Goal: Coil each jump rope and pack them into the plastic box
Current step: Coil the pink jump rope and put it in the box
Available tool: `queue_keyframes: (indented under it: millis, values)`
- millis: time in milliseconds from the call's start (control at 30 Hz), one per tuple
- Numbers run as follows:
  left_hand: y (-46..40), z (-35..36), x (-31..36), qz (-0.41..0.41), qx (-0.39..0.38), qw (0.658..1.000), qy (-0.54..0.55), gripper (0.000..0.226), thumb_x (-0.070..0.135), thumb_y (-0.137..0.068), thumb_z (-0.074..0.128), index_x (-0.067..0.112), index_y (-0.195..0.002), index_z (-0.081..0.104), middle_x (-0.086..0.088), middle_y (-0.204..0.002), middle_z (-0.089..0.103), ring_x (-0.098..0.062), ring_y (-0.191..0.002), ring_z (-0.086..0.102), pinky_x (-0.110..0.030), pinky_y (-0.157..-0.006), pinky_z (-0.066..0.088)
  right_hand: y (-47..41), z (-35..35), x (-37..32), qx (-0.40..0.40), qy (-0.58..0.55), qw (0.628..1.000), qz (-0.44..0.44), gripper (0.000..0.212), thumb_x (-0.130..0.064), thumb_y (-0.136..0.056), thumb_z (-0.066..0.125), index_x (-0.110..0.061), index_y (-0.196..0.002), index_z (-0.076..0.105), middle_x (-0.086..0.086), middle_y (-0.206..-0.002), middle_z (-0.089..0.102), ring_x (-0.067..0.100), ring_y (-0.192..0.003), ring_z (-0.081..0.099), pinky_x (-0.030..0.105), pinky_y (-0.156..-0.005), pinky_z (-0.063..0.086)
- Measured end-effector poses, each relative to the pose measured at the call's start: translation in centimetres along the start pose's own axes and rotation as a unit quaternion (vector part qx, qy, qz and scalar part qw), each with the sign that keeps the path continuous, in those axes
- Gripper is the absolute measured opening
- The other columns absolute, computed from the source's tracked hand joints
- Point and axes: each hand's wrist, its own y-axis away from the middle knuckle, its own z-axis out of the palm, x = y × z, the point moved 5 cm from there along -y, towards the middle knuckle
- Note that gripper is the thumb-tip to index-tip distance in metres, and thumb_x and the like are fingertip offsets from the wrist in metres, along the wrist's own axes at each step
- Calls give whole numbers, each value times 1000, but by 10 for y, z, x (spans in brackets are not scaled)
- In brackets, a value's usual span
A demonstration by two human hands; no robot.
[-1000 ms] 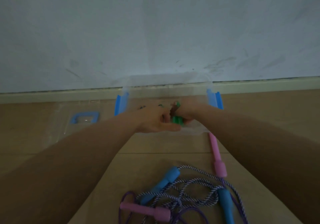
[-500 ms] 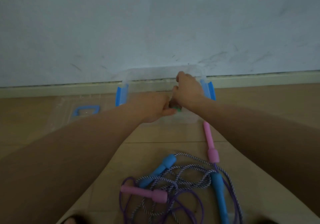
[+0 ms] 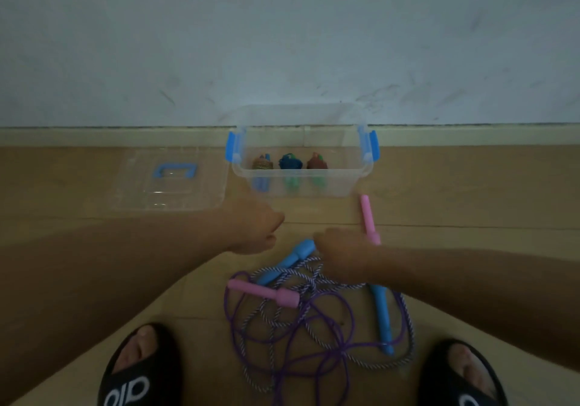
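Note:
A clear plastic box [image 3: 301, 172] with blue latches stands open on the floor by the wall. Three coiled ropes lie in it: a tan one [image 3: 262, 163], a blue one [image 3: 290, 161] and a brown one [image 3: 317, 161]. Nearer me lies a loose tangle: a purple rope [image 3: 332, 327] with pink handles [image 3: 263, 292] [image 3: 367, 217], and a striped rope [image 3: 276, 321] with blue handles [image 3: 288, 261] [image 3: 383, 314]. My left hand [image 3: 254, 229] hovers loosely curled and holds nothing. My right hand [image 3: 342, 255] is low over the tangle; its fingers are hidden.
The box's clear lid [image 3: 169, 182] with a blue handle lies flat to the left of the box. A baseboard and white wall run right behind the box. My feet in black slippers [image 3: 141, 371] [image 3: 461, 377] flank the tangle.
Both hands have left the box and drawn back toward me. The green-handled coil they held now lies in the box. My right hand has dropped over the loose ropes.

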Motion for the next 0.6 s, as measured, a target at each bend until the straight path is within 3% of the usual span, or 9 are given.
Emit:
queue_keyframes:
  millis: [67, 133, 300, 433, 533, 600]
  values:
    - [4, 25, 7, -20, -80, 996, 35, 40, 43, -99, 42, 13, -125, 46, -11, -122, 58, -28, -107, 57, -34, -82, 43, 10, 28, 5, -83, 63, 995, 0, 36, -26, -87, 59, -14, -120, 54, 8, -123, 59, 27, -112, 59, 33, -84, 50]
    - [2, 42, 14, -39, -123, 989, 79, 49, 46, -100, 42, 12, -135, 41, -12, -132, 53, -29, -115, 54, -35, -87, 43, 13, 38, 12, -117, 107, 987, -3, 33, -22, -87, 59, -12, -118, 58, 8, -123, 60, 26, -113, 60, 35, -87, 53]
    - [-22, 54, 22, -71, -129, 968, 205, 53, 42, -103, 36, 6, -142, 36, -16, -139, 49, -30, -122, 50, -34, -93, 41, 18, 44, 35, -187, 179, 966, 29, 26, -16, -91, 56, -5, -112, 66, 10, -118, 64, 26, -109, 63, 37, -84, 54]
    - [-46, 63, 33, -92, -132, 956, 247, 47, 39, -103, 40, 5, -135, 41, -17, -136, 51, -32, -118, 52, -32, -86, 40, 10, 53, 56, -145, 110, 981, 64, 33, -18, -90, 56, -5, -121, 60, 11, -100, 55, 25, -95, 57, 36, -87, 53]
    - [-60, 68, 45, -96, -133, 952, 260, 50, 37, -100, 47, 5, -137, 40, -16, -136, 52, -31, -118, 53, -29, -83, 38, 6, 50, 60, -101, 89, 988, 81, 36, -15, -94, 51, -4, -128, 49, 11, -125, 49, 27, -112, 55, 37, -88, 52]
    - [-66, 71, 49, -94, -133, 952, 261, 55, 36, -97, 52, 3, -139, 37, -17, -137, 51, -31, -120, 52, -27, -83, 38, 1, 51, 64, -71, 49, 990, 111, 39, -14, -93, 54, -7, -128, 41, 10, -133, 47, 27, -112, 59, 36, -83, 50]
